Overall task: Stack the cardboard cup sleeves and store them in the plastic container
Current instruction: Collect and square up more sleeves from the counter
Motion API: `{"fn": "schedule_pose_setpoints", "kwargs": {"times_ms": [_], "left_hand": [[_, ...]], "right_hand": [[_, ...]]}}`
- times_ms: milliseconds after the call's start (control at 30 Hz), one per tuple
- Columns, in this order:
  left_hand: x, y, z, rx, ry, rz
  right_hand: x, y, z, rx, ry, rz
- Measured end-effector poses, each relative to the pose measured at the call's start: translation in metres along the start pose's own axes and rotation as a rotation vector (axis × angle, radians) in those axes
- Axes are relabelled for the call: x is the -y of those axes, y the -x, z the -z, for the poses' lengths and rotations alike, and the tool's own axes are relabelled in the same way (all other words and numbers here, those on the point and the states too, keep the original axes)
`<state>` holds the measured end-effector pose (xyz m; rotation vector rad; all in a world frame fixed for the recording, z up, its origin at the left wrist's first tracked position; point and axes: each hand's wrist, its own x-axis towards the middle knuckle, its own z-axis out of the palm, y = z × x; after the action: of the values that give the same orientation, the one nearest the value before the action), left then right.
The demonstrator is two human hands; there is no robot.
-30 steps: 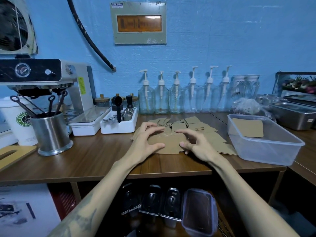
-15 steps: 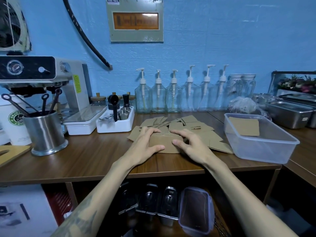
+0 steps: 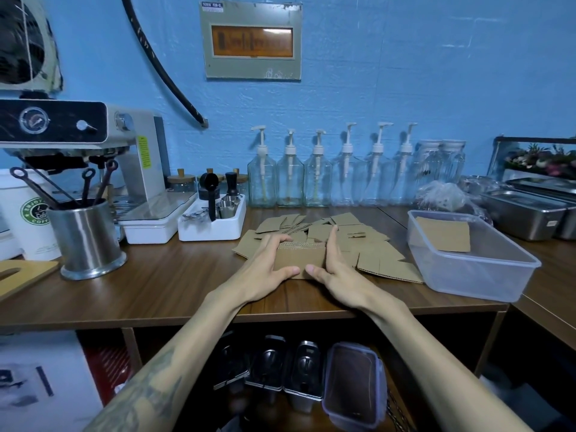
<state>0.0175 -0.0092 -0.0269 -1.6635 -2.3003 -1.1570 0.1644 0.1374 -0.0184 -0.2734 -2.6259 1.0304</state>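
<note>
On the long brown wooden counter [image 3: 149, 285], the clear rectangular plastic container [image 3: 473, 275] sits at the right end with one flat brown cardboard sleeve [image 3: 444, 233] already inside, and just left of it lies a loose scatter of brown cardboard cup sleeves [image 3: 371, 244]. At the scatter's near edge, further left of the container, the left hand [image 3: 265, 269] and right hand [image 3: 335, 269] cup a small squared stack of sleeves [image 3: 300, 260] between them, fingers pressed on its ends and thumbs along the near edge. To do this well, I judge both palms should press inward evenly so the edges align before the stack is lifted toward the container.
</note>
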Motion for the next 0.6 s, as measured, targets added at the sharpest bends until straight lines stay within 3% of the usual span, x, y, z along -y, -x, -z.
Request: {"fn": "schedule_pose_setpoints", "kwargs": {"times_ms": [133, 267, 433, 600], "left_hand": [[0.000, 0.000, 0.001, 0.003, 0.055, 0.025], [0.000, 0.000, 0.002, -0.034, 0.090, 0.033], [0.002, 0.000, 0.003, -0.030, 0.138, 0.050], [0.008, -0.001, 0.003, -0.039, 0.183, 0.105]], "right_hand": [[-0.001, -0.002, -0.002, -0.067, -0.049, 0.011], [0.002, -0.009, 0.005, -0.208, 0.066, 0.067], [0.012, -0.018, -0.005, -0.210, -0.057, 0.054], [0.014, -0.022, 0.002, -0.229, 0.202, 0.113]]}}
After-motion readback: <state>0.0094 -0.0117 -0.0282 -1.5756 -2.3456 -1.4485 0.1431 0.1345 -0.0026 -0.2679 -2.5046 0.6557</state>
